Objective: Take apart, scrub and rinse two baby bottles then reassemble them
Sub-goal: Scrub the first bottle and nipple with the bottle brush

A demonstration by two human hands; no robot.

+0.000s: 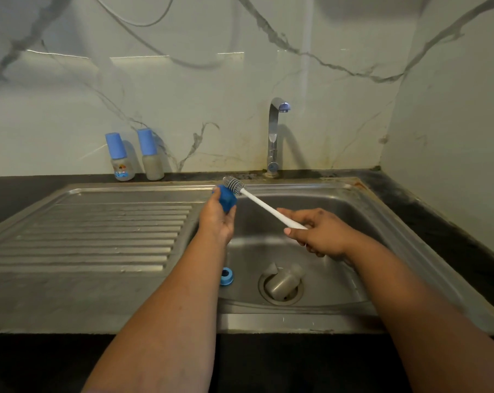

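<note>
My left hand point(216, 219) holds a blue bottle cap point(227, 199) above the sink's left rim. My right hand point(316, 232) grips the white handle of a bottle brush point(264, 207), and its grey bristle head rests against the top of the cap. A clear bottle body point(282, 280) lies on its side over the drain in the sink basin point(339, 273). Beside it, at the basin's left wall, lies a blue screw ring point(226, 276). Two assembled baby bottles with blue caps, one printed point(120, 158) and one plain point(151, 156), stand upright at the back wall.
A chrome faucet point(274, 137) rises behind the basin, with no water running. The ridged steel drainboard point(98, 231) spreads to the left. Dark countertop point(438, 211) borders the sink on the right and front, and marble-look walls close the corner.
</note>
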